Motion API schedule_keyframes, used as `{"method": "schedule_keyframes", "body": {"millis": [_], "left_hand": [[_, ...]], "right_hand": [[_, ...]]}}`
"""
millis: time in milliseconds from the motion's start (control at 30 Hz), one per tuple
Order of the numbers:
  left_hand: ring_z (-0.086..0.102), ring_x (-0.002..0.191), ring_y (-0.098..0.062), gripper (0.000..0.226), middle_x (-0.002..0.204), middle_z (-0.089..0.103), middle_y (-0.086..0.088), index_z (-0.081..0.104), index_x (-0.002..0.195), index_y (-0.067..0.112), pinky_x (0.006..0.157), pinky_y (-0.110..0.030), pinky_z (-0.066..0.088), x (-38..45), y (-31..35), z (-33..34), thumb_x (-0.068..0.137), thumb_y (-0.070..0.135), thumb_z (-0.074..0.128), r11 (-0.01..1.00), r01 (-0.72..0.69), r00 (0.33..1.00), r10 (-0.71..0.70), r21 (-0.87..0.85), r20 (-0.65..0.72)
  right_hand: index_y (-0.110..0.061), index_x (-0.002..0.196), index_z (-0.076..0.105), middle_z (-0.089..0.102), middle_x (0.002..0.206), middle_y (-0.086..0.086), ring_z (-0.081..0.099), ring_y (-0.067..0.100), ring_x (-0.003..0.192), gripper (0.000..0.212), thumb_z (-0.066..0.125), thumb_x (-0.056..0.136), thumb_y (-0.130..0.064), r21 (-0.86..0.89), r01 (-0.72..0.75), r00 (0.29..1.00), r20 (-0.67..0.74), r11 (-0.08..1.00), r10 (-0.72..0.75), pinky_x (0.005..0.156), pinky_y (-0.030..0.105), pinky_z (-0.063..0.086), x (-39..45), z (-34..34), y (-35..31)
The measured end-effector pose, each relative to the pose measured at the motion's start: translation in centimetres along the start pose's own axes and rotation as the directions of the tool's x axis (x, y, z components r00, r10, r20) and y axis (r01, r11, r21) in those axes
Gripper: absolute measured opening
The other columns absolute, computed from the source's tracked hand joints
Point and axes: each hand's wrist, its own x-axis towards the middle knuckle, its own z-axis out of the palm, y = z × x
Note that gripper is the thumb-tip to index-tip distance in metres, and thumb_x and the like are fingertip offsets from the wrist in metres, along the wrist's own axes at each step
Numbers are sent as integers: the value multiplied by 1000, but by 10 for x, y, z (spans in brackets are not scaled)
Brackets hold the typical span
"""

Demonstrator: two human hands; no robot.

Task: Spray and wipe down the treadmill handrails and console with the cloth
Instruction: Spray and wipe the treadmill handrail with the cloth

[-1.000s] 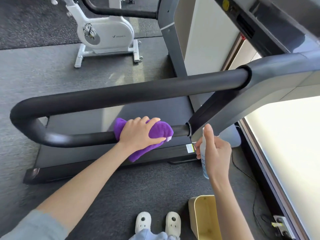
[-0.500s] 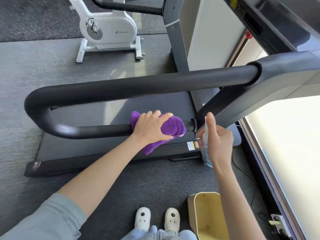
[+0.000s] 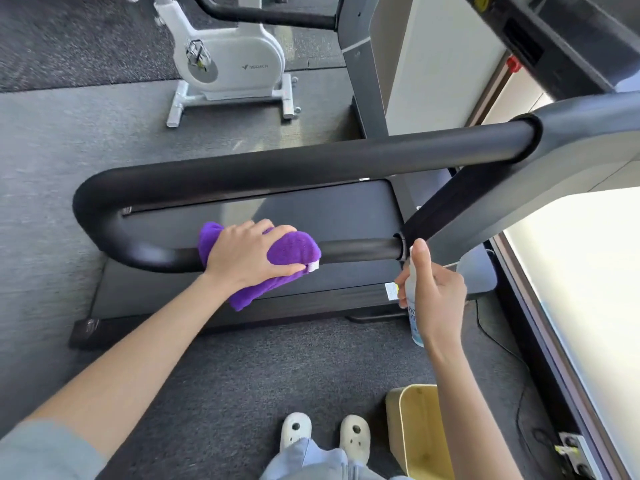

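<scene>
Nearest to the camera, the person's white slippers (image 3: 325, 434) stand on the grey floor, with a yellow bin (image 3: 420, 434) just beside them. A little further, the right hand (image 3: 438, 299) is wrapped around a small spray bottle (image 3: 414, 303), with the thumb raised along its top, near the joint of the rail. The bottle looks light and smooth, so it is best gripped around its middle. Beyond it, the left hand (image 3: 247, 254) clamps the purple cloth (image 3: 277, 268) over the lower handrail (image 3: 356, 250); the fingers curl over the top. The cloth is soft and thick, it folds easily around the tube, and a loose end hangs below. The upper handrail (image 3: 311, 161) looks padded and stiff. Far behind stands a white exercise bike (image 3: 228, 60).
</scene>
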Motion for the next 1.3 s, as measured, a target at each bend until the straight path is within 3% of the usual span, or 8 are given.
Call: {"method": "schedule_keyframes", "body": {"millis": [267, 400, 467, 600, 867, 1100, 1233, 1300], "left_hand": [[64, 92, -21, 81, 107, 65, 2, 50, 132, 33, 70, -31, 47, 60, 99, 19, 76, 88, 33, 997, -79, 997, 79, -15, -17], [62, 92, -22, 83, 111, 63, -3, 47, 137, 31, 71, -32, 44, 76, 136, 24, 77, 86, 33, 995, -95, 994, 94, -9, -56], [61, 93, -23, 82, 111, 63, -4, 45, 139, 32, 73, -32, 44, 74, 130, 25, 77, 85, 37, 995, -93, 995, 91, -30, -39], [61, 80, -24, 82, 96, 64, -4, 55, 131, 29, 67, -31, 39, 39, 73, 21, 74, 86, 40, 998, -59, 990, 57, -17, -126], [59, 71, -25, 87, 87, 64, -2, 65, 122, 24, 64, -34, 47, -51, -65, 4, 72, 88, 33, 998, 5, 974, 8, 59, -226], [60, 79, -25, 58, 90, 68, 1, 71, 101, 27, 77, -38, 43, -36, -18, 16, 84, 73, 39, 966, 257, 909, -247, -16, -336], [60, 83, -23, 51, 94, 66, 1, 70, 99, 26, 80, -39, 43, -26, 5, 19, 87, 68, 43, 974, 214, 905, -228, -78, -359], [59, 83, -24, 45, 92, 64, 0, 70, 97, 23, 80, -39, 40, -34, -2, 17, 86, 62, 51, 967, 222, 860, -256, -128, -442]], "right_hand": [[-24, 38, 53, 56, 46, 3, 60, 27, 52, 71, 45, 81, -80, 39, -38, 998, -51, 999, 40, 75, 57, 54, 5, -17, -2], [-24, 38, 50, 56, 47, 5, 53, 18, 46, 71, 45, 82, -79, 30, -12, 998, -60, 999, 13, 64, 46, 48, 3, -23, 0], [-21, 39, 50, 56, 46, 6, 52, 17, 45, 72, 45, 82, -79, 16, 0, 999, -47, 1000, 1, 62, 43, 48, 2, -23, 1], [-11, 53, 61, 59, 48, 6, 56, 19, 48, 77, 44, 81, -81, -18, 1, 1000, -3, 1000, -1, 72, 54, 54, 3, -6, -6], [-9, 51, 56, 51, 43, 1, 49, 17, 45, 76, 46, 80, -79, 4, 49, 991, 121, 999, -50, 63, 38, 43, -15, 45, -32], [-3, 53, 57, 51, 42, 2, 50, 18, 47, 80, 47, 75, -79, 22, 71, 992, 106, 997, -73, 62, 35, 43, -25, 57, -38], [-8, 51, 56, 53, 44, 4, 51, 19, 47, 76, 47, 76, -79, -22, 88, 988, 128, 996, -85, 68, 41, 48, -30, 56, -40], [-9, 51, 57, 54, 45, 5, 51, 18, 48, 75, 46, 77, -79, -36, 102, 986, 137, 994, -96, 67, 40, 47, -30, 54, -42]]}}
